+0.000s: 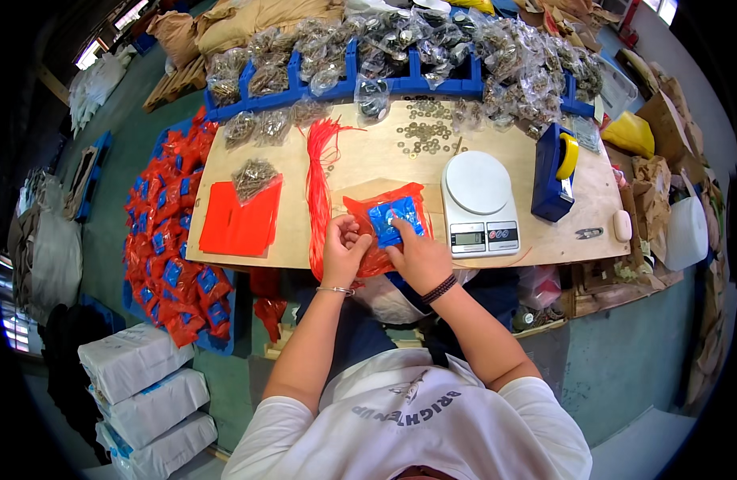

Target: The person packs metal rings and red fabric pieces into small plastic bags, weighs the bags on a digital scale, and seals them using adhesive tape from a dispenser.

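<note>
A red plastic bag (416, 194) lies at the table's front edge, with a shiny blue packet (380, 230) on or in it; I cannot tell which. My left hand (346, 252) is closed at the bag's left side, its curled fingers gripping the red plastic. My right hand (420, 260) has its index finger pressed on the blue packet and its thumb by the packet's lower edge; its other fingers are mostly hidden. Left of my hands hangs a bundle of red strips (318, 184). A white digital scale (480, 204) stands close on the right.
Flat red bags (232, 232) lie at left under a clear bag of hardware (255, 178). Blue bins (264, 100) line the back, near loose washers (426, 136). A blue tape dispenser (552, 180) and thread snips (589, 233) sit right. Filled red bags (172, 232) heap beside the table.
</note>
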### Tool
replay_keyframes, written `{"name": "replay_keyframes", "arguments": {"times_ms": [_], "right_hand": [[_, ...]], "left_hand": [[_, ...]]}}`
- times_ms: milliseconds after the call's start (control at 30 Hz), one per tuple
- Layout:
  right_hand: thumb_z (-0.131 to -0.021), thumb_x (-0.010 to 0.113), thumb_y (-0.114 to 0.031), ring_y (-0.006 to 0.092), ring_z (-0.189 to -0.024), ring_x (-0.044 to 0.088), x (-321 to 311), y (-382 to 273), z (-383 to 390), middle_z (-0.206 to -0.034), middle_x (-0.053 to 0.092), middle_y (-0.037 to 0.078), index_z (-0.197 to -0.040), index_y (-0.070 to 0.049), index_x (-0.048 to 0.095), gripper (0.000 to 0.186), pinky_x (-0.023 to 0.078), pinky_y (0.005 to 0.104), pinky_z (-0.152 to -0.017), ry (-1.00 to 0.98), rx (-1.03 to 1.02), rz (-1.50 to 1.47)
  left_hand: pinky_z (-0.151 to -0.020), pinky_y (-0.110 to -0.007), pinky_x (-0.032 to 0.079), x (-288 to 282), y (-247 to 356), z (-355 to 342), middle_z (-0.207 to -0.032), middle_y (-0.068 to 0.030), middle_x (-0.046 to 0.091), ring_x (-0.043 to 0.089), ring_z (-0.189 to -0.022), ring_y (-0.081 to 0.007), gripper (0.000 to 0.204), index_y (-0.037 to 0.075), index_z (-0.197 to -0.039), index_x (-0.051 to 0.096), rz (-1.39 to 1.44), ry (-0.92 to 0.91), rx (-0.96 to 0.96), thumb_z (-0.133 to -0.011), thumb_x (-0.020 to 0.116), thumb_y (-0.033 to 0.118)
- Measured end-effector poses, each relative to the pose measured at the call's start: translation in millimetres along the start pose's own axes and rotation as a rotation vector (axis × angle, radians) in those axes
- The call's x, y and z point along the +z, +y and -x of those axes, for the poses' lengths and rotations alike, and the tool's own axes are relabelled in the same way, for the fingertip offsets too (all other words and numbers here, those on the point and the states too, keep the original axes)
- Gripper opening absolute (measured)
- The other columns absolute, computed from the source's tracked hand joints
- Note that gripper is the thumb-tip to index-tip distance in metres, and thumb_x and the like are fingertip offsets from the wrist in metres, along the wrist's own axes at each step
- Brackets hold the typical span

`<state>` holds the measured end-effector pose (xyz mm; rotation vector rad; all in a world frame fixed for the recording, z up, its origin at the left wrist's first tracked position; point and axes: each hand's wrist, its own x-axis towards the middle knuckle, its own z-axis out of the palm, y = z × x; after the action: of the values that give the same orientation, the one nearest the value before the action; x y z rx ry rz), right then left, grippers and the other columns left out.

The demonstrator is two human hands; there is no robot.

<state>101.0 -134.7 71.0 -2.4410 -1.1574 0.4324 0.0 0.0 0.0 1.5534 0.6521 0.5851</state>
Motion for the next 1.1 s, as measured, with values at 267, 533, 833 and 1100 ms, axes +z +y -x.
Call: {"name": "replay_keyframes", "arguments": {"times_ms": [267, 533, 833, 1100], "right_hand": [[-0.068, 0.061, -0.010, 0.0273, -0.074, 0.053, 22, 32, 9, -0.079, 0.055, 0.008, -0.096, -0.011, 0.057, 0.028, 0.044, 0.0381, -0.063, 0.536, -0.389, -0.172], [-0.066, 0.063, -0.009, 0.0278, -0.073, 0.049, 29, 27, 12, -0.080, 0.051, 0.009, -0.098, -0.009, 0.057, 0.032, 0.039, 0.0386, -0.067, 0.495, -0.412, -0.175], [-0.064, 0.064, -0.010, 0.0216, -0.077, 0.050, 24, 35, 15, -0.083, 0.052, 0.004, -0.100, -0.014, 0.062, 0.036, 0.040, 0.0352, -0.067, 0.425, -0.497, -0.235], [-0.064, 0.064, -0.009, 0.0241, -0.080, 0.051, 26, 40, 17, -0.088, 0.053, 0.005, -0.099, -0.013, 0.061, 0.035, 0.040, 0.0365, -0.070, 0.403, -0.498, -0.282]], "left_hand": [[-0.090, -0.032, 0.040, 18, -4, 3, -0.117, -0.0129, 0.044, 0.044, -0.110, -0.0215, 0.072, 0.004, -0.127, 0.031, -0.211, 0.083, 0.176, -0.069, 0.072, 0.011], [-0.090, -0.031, 0.040, 16, 17, 0, -0.124, -0.0145, 0.041, 0.046, -0.109, -0.0224, 0.081, 0.006, -0.130, 0.028, -0.274, -0.007, 0.135, -0.064, 0.075, 0.010], [-0.095, -0.031, 0.033, -9, 6, -7, -0.125, -0.0105, 0.040, 0.040, -0.115, -0.0186, 0.058, 0.006, -0.130, 0.029, 0.161, -0.202, -0.041, -0.080, 0.058, 0.008], [-0.100, -0.032, 0.029, -6, -6, -4, -0.126, -0.0111, 0.041, 0.035, -0.121, -0.0190, 0.049, 0.004, -0.129, 0.031, 0.022, -0.125, 0.078, -0.085, 0.052, 0.009]]}}
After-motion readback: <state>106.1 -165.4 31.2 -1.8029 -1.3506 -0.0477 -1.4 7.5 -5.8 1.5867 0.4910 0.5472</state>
